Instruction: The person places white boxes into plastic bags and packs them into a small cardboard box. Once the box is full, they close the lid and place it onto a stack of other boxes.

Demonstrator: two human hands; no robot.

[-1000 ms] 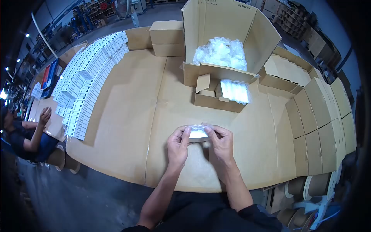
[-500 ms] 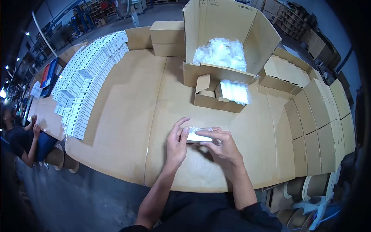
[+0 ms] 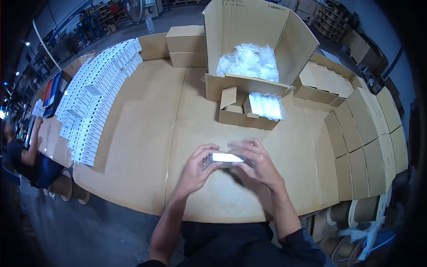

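The cardboard-covered desk (image 3: 147, 133) carries a tall open carton (image 3: 249, 49) of plastic-wrapped pieces at its far side, with a small open box (image 3: 242, 116) just in front of it; the hands work well apart from that small box, on the near side of it. Both hands, left (image 3: 198, 168) and right (image 3: 257, 165), are closed together on a small white packet (image 3: 226, 157). It lies between their fingertips, long axis running left to right, each hand pinching one end, neither nearer.

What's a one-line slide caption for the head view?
Both hands, left hand and right hand, hold a small white box over a cardboard-covered table, open cartons behind.
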